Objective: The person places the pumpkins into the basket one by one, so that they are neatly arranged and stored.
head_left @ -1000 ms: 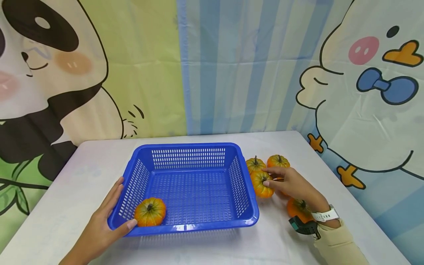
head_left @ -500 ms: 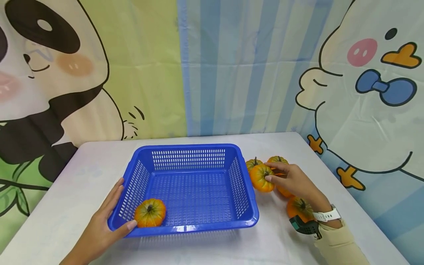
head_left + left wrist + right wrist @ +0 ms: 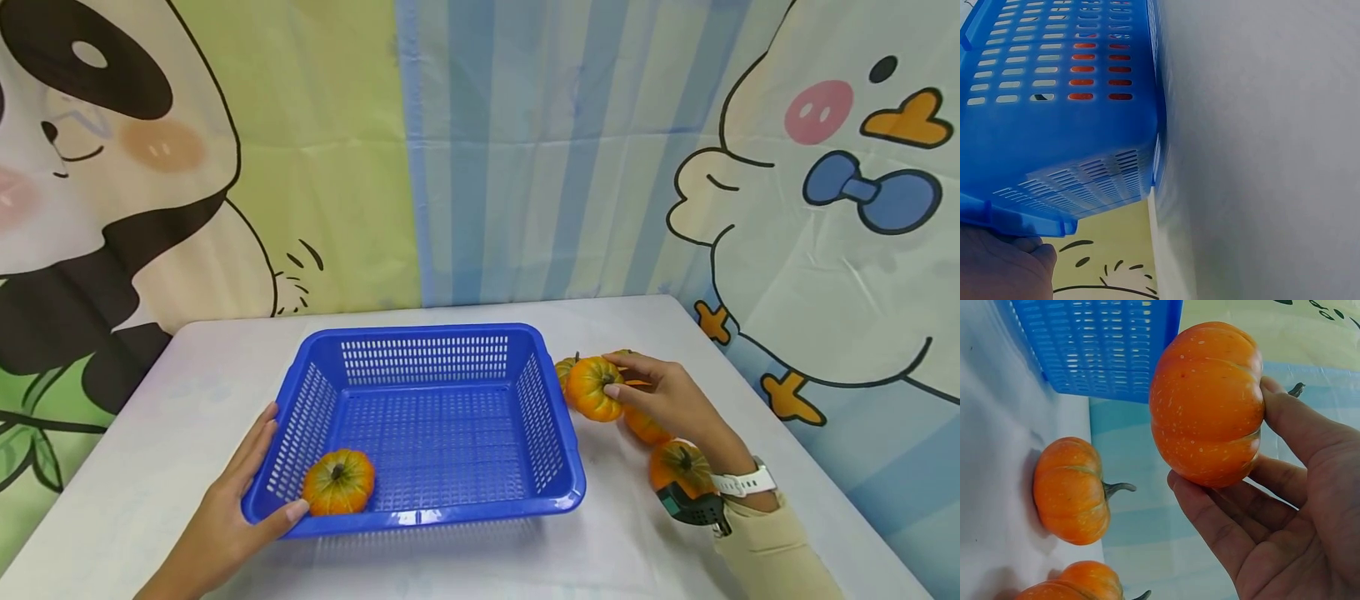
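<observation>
In the head view my right hand [image 3: 671, 404] holds a small orange pumpkin [image 3: 594, 389] between thumb and fingers, beside the right wall of the blue basket [image 3: 412, 521]. The right wrist view has this pumpkin [image 3: 1207, 406] up off the table, its ribbed orange underside toward the camera. My left hand [image 3: 221, 508] rests at the basket's front left corner, fairly straight fingers along the outer left side and thumb on the front rim. Another pumpkin [image 3: 339, 482] sits inside that corner, its orange showing through the slots in the left wrist view.
Several more pumpkins lie on the white table [image 3: 525, 558] to the right of the basket: one pumpkin [image 3: 681, 467] by my right wrist, another pumpkin [image 3: 647, 425] under my hand, others partly hidden behind. A printed curtain [image 3: 495, 150] hangs at the table's back edge.
My right hand has lifted the pumpkin from the group on the table, moving it slightly up. The left hand and the basket have stayed in place.
</observation>
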Demonstrator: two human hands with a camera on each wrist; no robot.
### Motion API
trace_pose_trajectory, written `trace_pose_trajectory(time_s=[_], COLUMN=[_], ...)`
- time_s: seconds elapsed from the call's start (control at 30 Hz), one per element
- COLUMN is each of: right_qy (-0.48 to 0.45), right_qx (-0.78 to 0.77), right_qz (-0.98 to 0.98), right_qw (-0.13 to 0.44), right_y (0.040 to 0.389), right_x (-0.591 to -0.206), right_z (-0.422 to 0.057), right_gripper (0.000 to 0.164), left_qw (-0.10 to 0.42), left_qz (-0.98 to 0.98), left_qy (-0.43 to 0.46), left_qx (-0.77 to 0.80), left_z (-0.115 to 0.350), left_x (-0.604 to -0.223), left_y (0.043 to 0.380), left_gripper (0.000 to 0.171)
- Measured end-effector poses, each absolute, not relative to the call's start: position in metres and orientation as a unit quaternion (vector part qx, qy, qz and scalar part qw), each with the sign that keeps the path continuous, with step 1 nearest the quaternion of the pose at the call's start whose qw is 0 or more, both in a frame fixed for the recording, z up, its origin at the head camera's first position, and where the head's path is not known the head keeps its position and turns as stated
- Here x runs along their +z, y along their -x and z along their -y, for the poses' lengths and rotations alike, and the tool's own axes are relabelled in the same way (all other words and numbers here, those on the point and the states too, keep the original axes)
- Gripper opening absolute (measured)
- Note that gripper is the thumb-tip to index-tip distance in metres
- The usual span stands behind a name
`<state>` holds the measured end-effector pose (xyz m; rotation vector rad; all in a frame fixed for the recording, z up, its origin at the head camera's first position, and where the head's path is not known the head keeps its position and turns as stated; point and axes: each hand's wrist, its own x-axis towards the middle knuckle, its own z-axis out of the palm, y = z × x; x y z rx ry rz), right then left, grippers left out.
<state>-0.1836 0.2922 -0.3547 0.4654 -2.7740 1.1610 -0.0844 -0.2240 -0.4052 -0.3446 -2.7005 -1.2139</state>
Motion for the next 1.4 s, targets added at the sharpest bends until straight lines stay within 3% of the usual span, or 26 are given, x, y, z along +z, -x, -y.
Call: trace_pose_trajectory(time_s=[1.4], right_qy=[-0.266], right_qx=[0.419], right_qz=[0.868], right_qw=[0.013], right_y=[0.187], right_x=[-0.318], right_z=[-0.239], right_gripper=[0.048], left_qw=[0.087], left_qz=[0.903], left_qy=[0.114], left_qx=[-0.405], left_z=[0.222], left_x=[-0.405], left_y=[0.083], left_gripper=[0.096])
